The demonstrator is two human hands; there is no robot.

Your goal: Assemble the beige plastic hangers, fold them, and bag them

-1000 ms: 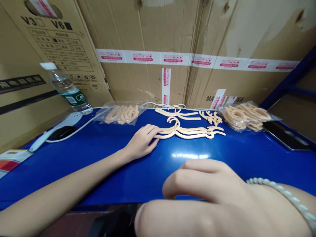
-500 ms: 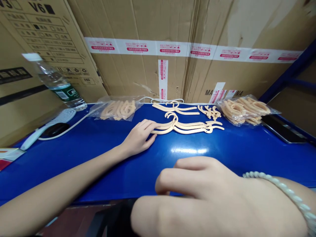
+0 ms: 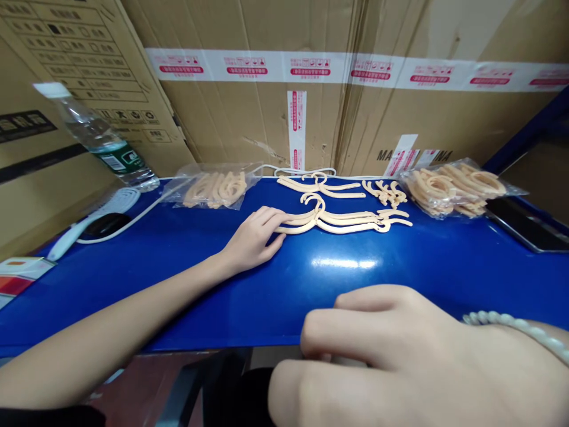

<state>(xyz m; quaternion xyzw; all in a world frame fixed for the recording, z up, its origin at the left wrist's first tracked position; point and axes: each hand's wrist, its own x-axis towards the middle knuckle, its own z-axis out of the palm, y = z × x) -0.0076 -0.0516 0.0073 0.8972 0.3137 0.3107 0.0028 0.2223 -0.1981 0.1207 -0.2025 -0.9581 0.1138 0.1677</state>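
My left hand [image 3: 255, 238] reaches to the left end of the beige plastic folding hangers [image 3: 347, 226] lying on the blue table. Its fingers lie over that end and the thumb is below, closed around it. The hangers' hooks point away from me, and small curved arms lie at their right end. My right hand [image 3: 382, 350] is large and close to the camera, above the table's front edge. Its fingers are curled in, so whatever they may hold is hidden. A beaded bracelet [image 3: 511, 323] circles the right wrist.
Another beige hanger [image 3: 340, 191] and loose curved pieces [image 3: 384, 193] lie behind. Clear bags of beige parts stand left [image 3: 216, 188] and right [image 3: 453, 187]. A phone [image 3: 528, 225], water bottle [image 3: 118, 157], white brush [image 3: 98, 216] and cable [image 3: 133, 221] are around. Cardboard boxes [image 3: 249, 118] stand behind.
The view has shifted slightly, tilting down a little. My left hand stays on the hangers' left end. My right hand sits slightly farther right in the picture, still curled.
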